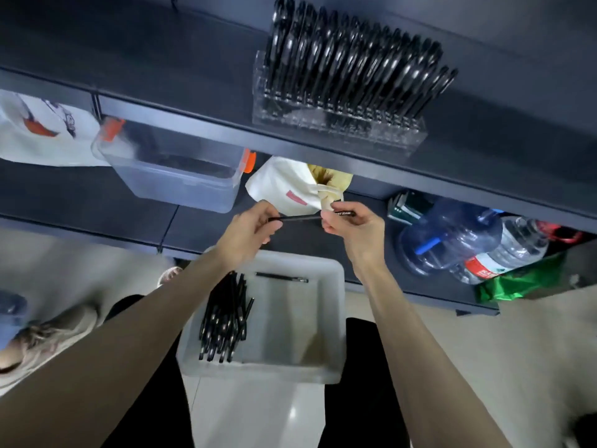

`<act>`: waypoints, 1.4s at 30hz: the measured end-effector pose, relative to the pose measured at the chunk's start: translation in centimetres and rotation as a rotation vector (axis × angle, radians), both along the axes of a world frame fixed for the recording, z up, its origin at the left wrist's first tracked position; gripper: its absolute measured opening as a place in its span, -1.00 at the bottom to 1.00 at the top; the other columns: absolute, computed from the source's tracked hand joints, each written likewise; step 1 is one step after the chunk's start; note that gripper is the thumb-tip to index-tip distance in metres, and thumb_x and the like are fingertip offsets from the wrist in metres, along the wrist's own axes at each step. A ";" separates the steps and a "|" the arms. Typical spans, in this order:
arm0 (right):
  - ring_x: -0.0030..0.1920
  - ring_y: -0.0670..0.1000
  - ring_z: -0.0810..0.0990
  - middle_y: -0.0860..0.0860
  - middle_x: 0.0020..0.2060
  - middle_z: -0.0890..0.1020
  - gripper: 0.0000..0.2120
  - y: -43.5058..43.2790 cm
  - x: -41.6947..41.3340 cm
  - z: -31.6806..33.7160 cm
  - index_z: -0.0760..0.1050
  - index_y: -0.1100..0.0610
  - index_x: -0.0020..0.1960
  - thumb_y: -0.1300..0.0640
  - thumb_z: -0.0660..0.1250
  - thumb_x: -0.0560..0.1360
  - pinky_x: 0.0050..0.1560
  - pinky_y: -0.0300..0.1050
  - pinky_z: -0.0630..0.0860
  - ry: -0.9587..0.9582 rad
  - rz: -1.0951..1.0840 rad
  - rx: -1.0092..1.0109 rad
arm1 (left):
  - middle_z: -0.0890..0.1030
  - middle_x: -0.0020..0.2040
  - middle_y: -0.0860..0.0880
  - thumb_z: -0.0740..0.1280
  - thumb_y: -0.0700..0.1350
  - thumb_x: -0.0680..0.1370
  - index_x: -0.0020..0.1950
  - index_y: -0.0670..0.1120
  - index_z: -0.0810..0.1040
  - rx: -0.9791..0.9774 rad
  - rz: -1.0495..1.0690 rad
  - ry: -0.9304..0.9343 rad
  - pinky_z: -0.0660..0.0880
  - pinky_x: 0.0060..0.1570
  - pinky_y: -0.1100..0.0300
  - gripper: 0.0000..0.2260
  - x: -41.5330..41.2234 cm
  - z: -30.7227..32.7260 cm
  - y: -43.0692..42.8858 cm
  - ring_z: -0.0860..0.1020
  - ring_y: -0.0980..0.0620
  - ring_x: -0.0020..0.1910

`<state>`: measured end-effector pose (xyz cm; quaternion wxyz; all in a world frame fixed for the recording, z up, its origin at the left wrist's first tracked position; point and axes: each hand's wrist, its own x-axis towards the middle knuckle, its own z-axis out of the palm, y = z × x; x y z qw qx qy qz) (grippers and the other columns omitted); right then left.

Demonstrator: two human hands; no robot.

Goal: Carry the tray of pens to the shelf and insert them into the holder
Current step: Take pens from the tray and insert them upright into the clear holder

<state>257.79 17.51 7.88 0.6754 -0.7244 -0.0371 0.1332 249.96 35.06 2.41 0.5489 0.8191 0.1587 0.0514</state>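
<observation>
A black pen lies level between my two hands above the lower shelf. My left hand pinches its left end and my right hand grips its right end. Below them a white tray holds a bundle of several black pens along its left side and one single pen near its far wall. On the upper shelf stands a clear holder with several black pens upright in it.
The dark upper shelf edge runs across the view. The lower shelf carries a clear plastic box, a white bag, a blue water jug, a bottle and a green bag. Another person's shoe is at left.
</observation>
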 end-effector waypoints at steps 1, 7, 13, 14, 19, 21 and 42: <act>-0.36 -0.06 0.61 0.15 -0.32 0.61 -0.78 0.0 0.8 1.2 0.52 0.30 -0.02 0.41 0.45 0.36 -0.26 -0.22 0.59 -0.035 -0.024 0.044 | 0.54 -0.26 -0.04 0.31 -0.19 0.55 -0.12 0.02 0.45 -0.011 -0.010 -0.040 0.53 -0.17 0.11 -0.87 0.8 1.2 -0.4 0.52 -0.05 -0.26; -0.24 0.06 0.57 0.02 -0.38 0.52 -0.64 1.0 5.0 8.3 0.37 0.10 0.04 0.34 0.45 0.39 0.06 0.00 0.59 -0.242 -0.165 0.032 | 0.58 -0.14 -0.04 0.43 -0.17 0.47 -0.10 -0.01 0.48 0.026 0.074 -0.260 0.46 -0.27 0.39 -0.86 5.8 6.9 -2.2 0.51 0.12 -0.23; -0.30 -0.20 0.51 -0.07 -0.28 0.53 -0.59 1.7 9.5 13.0 0.42 0.16 0.24 0.29 0.43 0.43 -0.15 -0.45 0.47 -0.629 -0.260 -0.144 | 0.37 0.25 -0.13 0.46 -0.05 0.44 0.30 -0.17 0.38 0.302 0.433 -0.333 0.32 0.20 0.16 -0.49 9.5 9.3 0.0 0.35 -0.05 0.23; -0.31 -0.20 0.50 -0.05 -0.27 0.53 -0.58 1.9 10.2 13.4 0.41 0.16 0.26 0.30 0.42 0.44 -0.17 -0.47 0.45 -0.670 -0.275 -0.160 | 0.33 0.29 -0.17 0.48 -0.04 0.42 0.33 -0.20 0.35 0.349 0.477 -0.338 0.30 0.24 0.11 -0.43 10.0 9.4 0.5 0.32 -0.10 0.27; -0.29 -0.15 0.48 0.00 -0.21 0.52 -0.64 2.4 12.6 13.9 0.41 0.19 0.24 0.31 0.38 0.47 -0.20 -0.48 0.40 -0.782 -0.289 -0.245 | 0.14 0.47 -0.15 0.51 0.00 0.38 0.50 -0.19 0.08 0.303 0.474 -0.249 0.21 0.41 0.04 -0.14 12.0 8.7 2.8 0.19 -0.11 0.43; -0.24 -0.08 0.50 0.02 -0.19 0.52 -0.65 2.6 13.0 13.6 0.41 0.21 0.23 0.31 0.37 0.48 -0.17 -0.42 0.42 -0.804 -0.283 -0.259 | 0.14 0.49 -0.11 0.50 0.00 0.39 0.52 -0.16 0.01 0.211 0.456 -0.227 0.23 0.41 0.01 -0.11 12.5 8.2 3.3 0.21 -0.08 0.44; -0.21 0.16 0.60 0.14 -0.25 0.62 -0.71 4.4 14.5 10.6 0.45 0.24 0.24 0.37 0.23 0.53 -0.08 0.05 0.56 -0.962 -0.095 -0.620 | 0.35 0.43 -0.05 0.46 -0.04 0.45 0.51 0.01 0.11 0.075 0.503 -0.301 0.26 0.37 0.11 -0.25 12.9 6.2 3.9 0.29 -0.03 0.42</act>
